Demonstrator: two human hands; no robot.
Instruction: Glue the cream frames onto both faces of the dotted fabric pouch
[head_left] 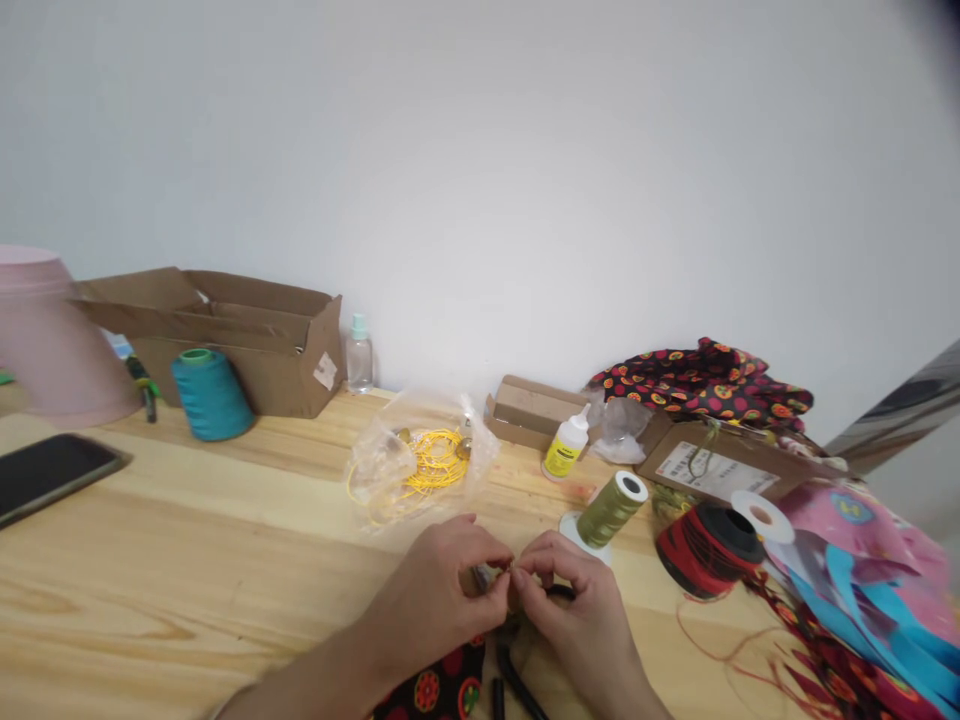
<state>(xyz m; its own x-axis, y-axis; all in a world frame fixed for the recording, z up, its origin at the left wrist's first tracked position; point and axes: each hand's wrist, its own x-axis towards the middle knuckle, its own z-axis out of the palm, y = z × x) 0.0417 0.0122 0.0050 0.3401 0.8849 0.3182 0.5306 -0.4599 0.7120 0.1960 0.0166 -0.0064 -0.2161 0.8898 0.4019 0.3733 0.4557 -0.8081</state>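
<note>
My left hand (442, 580) and my right hand (574, 595) meet at the fingertips over the front of the table. Both are closed in a pinch around something tiny, with a small golden glint between them; its kind is too small to tell. Beneath them lies a tool with curved black handles (517, 680), partly hidden by the right hand. Black fabric with a red and orange pattern (431, 690) shows below my left hand. Just beyond my right hand stands a spool of olive-green thread (613, 510), tilted in view.
Yellow cord (435, 462) lies in a clear plastic bag. Behind stand a glue bottle (566, 443), a small carton (536, 410) and a large cardboard box (300, 375). Left are a teal thread cone (212, 395) and a phone (56, 475); right, a red cord spool (697, 550) and ribbons.
</note>
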